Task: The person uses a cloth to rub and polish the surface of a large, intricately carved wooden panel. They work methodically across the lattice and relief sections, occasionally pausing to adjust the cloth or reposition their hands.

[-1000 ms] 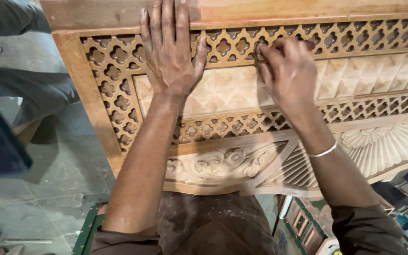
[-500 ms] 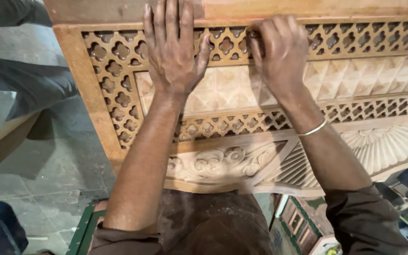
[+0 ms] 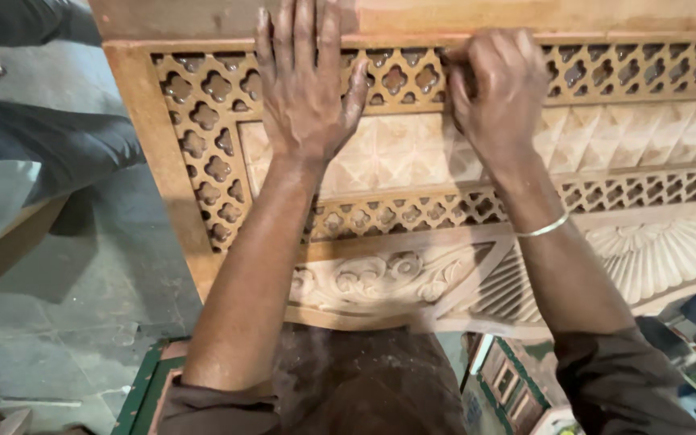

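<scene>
My left hand [image 3: 304, 84] is lying flat and open, fingers spread wide, palm pressing on the top lattice band of a carved wooden panel [image 3: 412, 169]; it is holding nothing. It is resting in the same place as half a second ago. My right hand [image 3: 497, 93] is curled into a loose fist, fingertips tucked down against the same pierced band just below the panel's top rail. Whether anything is pinched inside the fist, I cannot tell. A second ago this hand was sitting farther to the right; it has been sliding leftward along the band and is now closer to my left hand, though the two are not touching. A thin metal bangle [image 3: 543, 228] is circling my right wrist.

The panel is lying across in front of me, its near edge over my lap. Below my hands a strip of raised diamond shapes is running across, then a second lattice strip, then floral scrollwork [image 3: 372, 278] and a fan-shaped carving [image 3: 654, 258]. A grey stone floor [image 3: 82, 298] is showing to the left.
</scene>
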